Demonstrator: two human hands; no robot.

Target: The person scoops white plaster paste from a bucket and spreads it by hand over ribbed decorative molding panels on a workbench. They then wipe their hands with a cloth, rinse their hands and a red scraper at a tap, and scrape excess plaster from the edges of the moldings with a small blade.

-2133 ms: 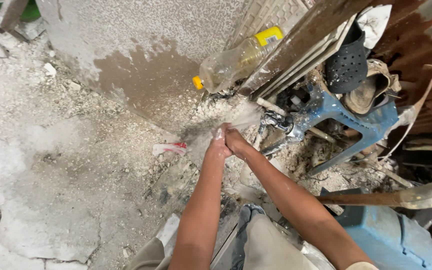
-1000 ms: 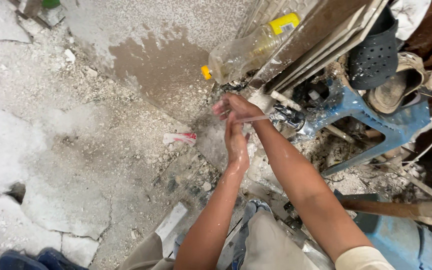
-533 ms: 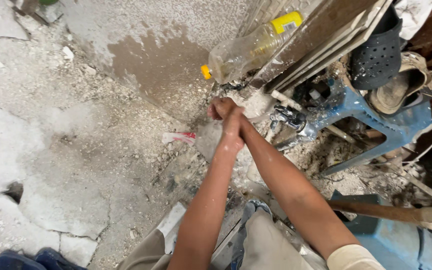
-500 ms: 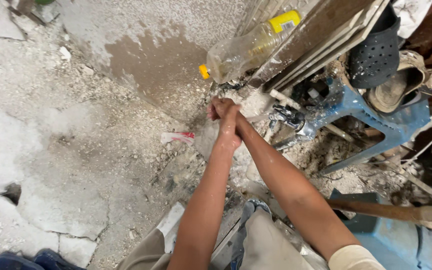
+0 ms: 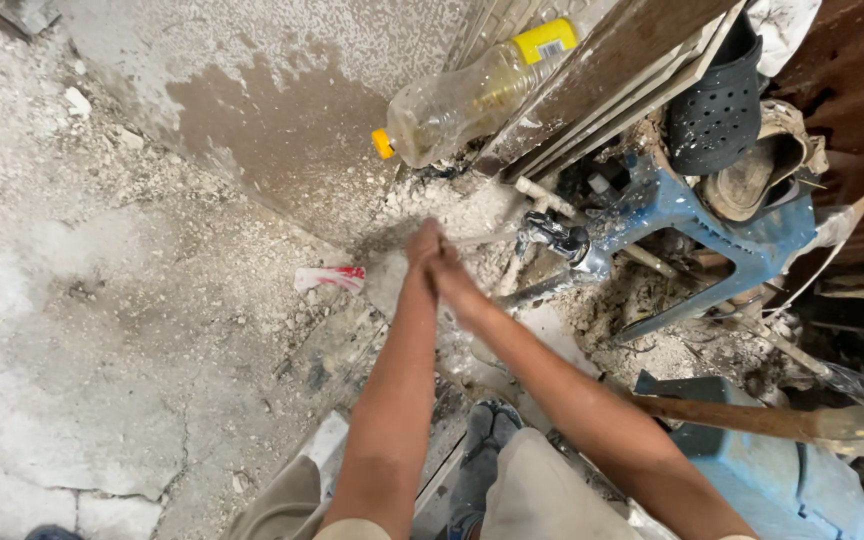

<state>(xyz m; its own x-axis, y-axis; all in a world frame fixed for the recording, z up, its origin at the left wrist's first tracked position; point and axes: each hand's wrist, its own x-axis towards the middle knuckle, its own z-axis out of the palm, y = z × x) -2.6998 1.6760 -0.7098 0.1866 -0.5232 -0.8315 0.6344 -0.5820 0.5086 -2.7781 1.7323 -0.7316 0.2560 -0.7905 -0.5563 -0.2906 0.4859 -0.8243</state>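
My left hand (image 5: 420, 250) and my right hand (image 5: 455, 285) are pressed together, palm against palm, low over the wet rubble. They hold nothing. A thin stream of water (image 5: 487, 237) runs from a dark metal tap (image 5: 558, 238) just to their right and reaches my fingers. Both forearms stretch up from the bottom of the view. My knees and a dark shoe (image 5: 487, 440) show below them.
A plastic bottle with a yellow cap and label (image 5: 467, 95) leans on slanted boards (image 5: 612, 75). A wet patch (image 5: 282, 130) darkens the concrete. A red-and-white scrap (image 5: 330, 278) lies left of my hands. Blue plastic frame (image 5: 712, 215), black perforated basket (image 5: 717, 110) and blue container (image 5: 782, 480) crowd the right.
My hands have been rubbing together: a second ago the left one sat lower along the right wrist, now it has slid back up level with the right hand. The view shifted slightly.
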